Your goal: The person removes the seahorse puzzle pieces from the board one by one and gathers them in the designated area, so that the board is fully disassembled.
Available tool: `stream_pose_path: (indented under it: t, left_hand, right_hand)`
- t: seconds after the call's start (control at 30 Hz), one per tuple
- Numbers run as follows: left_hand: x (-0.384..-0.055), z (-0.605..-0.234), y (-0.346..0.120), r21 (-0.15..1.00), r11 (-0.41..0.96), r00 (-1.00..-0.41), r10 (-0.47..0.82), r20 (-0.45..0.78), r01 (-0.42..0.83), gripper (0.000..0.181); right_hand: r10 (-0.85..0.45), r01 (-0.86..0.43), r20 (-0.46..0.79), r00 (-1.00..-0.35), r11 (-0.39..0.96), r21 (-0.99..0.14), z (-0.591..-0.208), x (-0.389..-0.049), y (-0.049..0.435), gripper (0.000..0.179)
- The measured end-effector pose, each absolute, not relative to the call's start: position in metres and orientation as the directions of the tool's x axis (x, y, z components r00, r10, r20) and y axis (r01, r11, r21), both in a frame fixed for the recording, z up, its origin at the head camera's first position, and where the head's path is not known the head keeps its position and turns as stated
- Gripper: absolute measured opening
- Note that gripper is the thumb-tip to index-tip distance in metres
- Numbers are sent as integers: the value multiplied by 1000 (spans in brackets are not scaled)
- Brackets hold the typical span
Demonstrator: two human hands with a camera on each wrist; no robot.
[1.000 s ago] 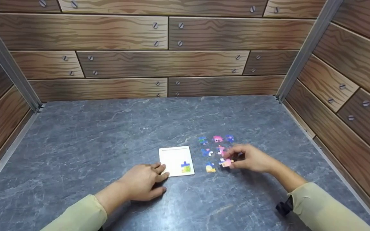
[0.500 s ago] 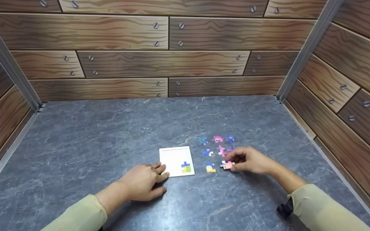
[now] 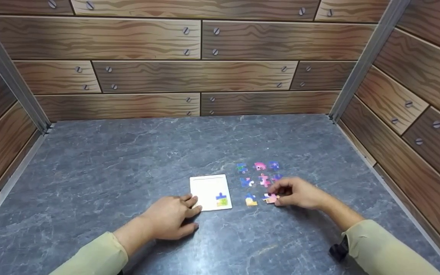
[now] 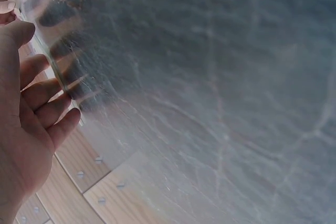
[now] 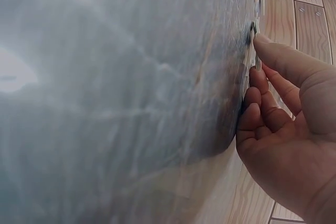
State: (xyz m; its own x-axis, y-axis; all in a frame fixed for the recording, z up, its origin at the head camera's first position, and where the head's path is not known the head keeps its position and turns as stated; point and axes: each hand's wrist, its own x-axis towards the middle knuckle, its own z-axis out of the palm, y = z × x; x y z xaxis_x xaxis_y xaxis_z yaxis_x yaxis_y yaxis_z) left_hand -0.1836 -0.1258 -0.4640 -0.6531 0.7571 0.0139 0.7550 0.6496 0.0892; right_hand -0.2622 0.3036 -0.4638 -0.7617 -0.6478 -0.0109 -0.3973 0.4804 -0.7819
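Observation:
In the head view, my right hand (image 3: 300,193) pinches a pink and orange jigsaw piece (image 3: 270,198) between thumb and fingers. The right wrist view shows this piece (image 5: 257,59) edge-on, close to the table. My left hand (image 3: 174,217) rests at the left edge of a white square puzzle tray (image 3: 206,189), its fingertips touching the rim. One blue and yellow-green piece (image 3: 221,199) lies in the tray's lower right corner. From the left wrist, the left hand (image 4: 34,98) shows its fingers extended against the tray's edge.
Several jigsaw pieces lie right of the tray in loose rows, among them a yellow and blue piece (image 3: 250,200), a pink piece (image 3: 264,180) and a green and blue piece (image 3: 241,167). Wood-print walls (image 3: 147,76) enclose the grey marbled table (image 3: 128,152).
My right hand has shifted slightly toward me with the pink and orange piece, which now lies flatter and lower in the bottom row. The left hand and tray stay put.

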Motion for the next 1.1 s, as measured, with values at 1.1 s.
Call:
stream_pose_path:
  t: [1.1]
  left_hand:
    - [-183,-465,-127,78,644,-648,761,30,761,51]
  right_hand:
    - [-637,-388,-38,-770,515,-764,-463,-262,304,34]
